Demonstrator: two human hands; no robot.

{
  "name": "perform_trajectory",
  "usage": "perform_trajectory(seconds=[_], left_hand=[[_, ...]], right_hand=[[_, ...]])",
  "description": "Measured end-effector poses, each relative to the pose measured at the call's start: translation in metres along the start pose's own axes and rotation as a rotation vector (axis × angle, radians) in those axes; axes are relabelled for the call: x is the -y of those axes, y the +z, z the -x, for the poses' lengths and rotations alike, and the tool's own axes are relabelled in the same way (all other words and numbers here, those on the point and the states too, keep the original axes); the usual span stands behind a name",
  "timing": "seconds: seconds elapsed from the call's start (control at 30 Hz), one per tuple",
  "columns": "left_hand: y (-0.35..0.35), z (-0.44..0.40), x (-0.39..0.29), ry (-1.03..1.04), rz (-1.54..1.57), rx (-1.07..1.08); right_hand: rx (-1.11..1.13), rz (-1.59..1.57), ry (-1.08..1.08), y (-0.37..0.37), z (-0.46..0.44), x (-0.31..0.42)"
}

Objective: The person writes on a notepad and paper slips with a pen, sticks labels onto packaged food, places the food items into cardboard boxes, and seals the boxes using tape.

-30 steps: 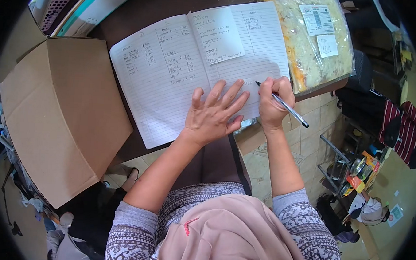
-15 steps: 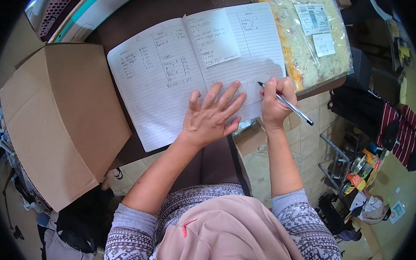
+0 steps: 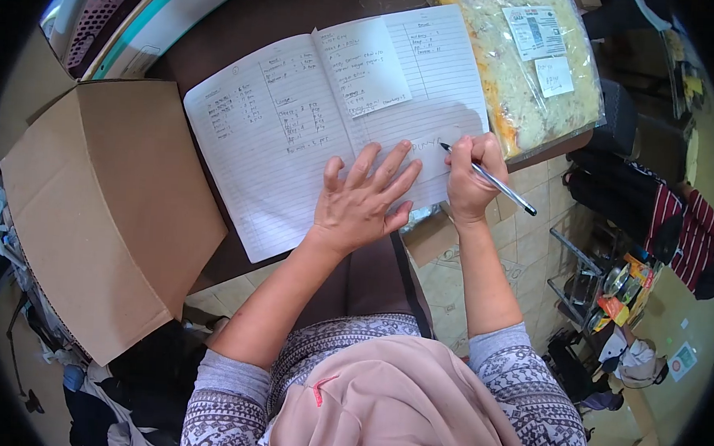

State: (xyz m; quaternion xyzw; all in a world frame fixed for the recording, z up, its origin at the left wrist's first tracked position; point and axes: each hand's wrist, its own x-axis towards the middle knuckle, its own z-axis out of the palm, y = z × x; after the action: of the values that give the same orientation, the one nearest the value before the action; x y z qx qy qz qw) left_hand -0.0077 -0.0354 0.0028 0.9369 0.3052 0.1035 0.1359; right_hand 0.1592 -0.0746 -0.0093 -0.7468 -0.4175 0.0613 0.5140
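An open lined notebook [image 3: 278, 178] with handwriting on both pages lies on the dark table. My left hand [image 3: 364, 193] rests on its lower middle with the fingers spread, pressing on a small white paper [image 3: 437, 167] on the right page. My right hand [image 3: 474, 181] grips a ballpoint pen [image 3: 504, 188], its dark tip at handwritten letters on that paper. A loose written sheet [image 3: 373, 70] lies across the upper part of the right page. Right of the notebook is a clear plastic-wrapped package [image 3: 533, 95] of pale, speckled contents with two labels.
A cardboard box [image 3: 108, 202] stands at the left, close to my left forearm. Behind it are a teal-edged white tray [image 3: 153, 31] and a pink perforated basket [image 3: 101, 16]. Striped red cloth [image 3: 687, 232] and a metal rack [image 3: 576, 275] are at the right.
The pen tip has shifted slightly left and down beside the letters on the small paper. My left hand stays in place. The dark shape under the box at lower left has moved.
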Motion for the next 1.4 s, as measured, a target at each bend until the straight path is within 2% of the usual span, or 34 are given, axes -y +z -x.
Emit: perform_trajectory(seconds=[0.17,0.23,0.27,0.33,0.47,0.87,1.0,1.1,1.2,1.27,1.4], left_hand=[[0.0,0.001,0.0,0.01,-0.015,-0.001],[0.001,0.001,0.0,0.007,-0.008,0.004],[0.001,0.001,0.001,0.006,-0.01,0.004],[0.0,0.002,0.0,0.017,-0.002,0.022],[0.001,0.003,0.001,0.015,0.006,0.007],[-0.001,0.001,0.002,0.009,0.054,-0.018],[-0.001,0.001,0.002,0.012,0.04,-0.022],[0.0,0.001,0.002,0.008,0.044,-0.023],[0.0,0.001,0.002,0.011,0.038,-0.022],[0.0,0.002,0.002,0.008,0.033,-0.019],[0.0,0.001,0.002,0.008,0.041,-0.015]], right_hand=[[-0.03,-0.071,0.111,-0.002,0.001,0.006],[-0.067,-0.281,0.269,-0.005,0.004,0.021],[-0.066,-0.283,0.269,-0.005,0.007,0.02],[0.054,-0.158,0.1,-0.005,0.018,0.014],[0.077,-0.096,0.022,-0.003,0.02,0.007],[0.063,-0.052,-0.045,0.0,0.019,0.006],[0.078,-0.059,0.002,-0.004,0.021,0.007],[0.11,-0.092,-0.058,-0.003,0.019,0.007],[0.039,-0.034,-0.07,-0.004,0.02,0.006],[-0.019,-0.084,0.013,-0.004,0.024,0.008],[-0.002,-0.035,-0.019,-0.002,0.021,0.006]])
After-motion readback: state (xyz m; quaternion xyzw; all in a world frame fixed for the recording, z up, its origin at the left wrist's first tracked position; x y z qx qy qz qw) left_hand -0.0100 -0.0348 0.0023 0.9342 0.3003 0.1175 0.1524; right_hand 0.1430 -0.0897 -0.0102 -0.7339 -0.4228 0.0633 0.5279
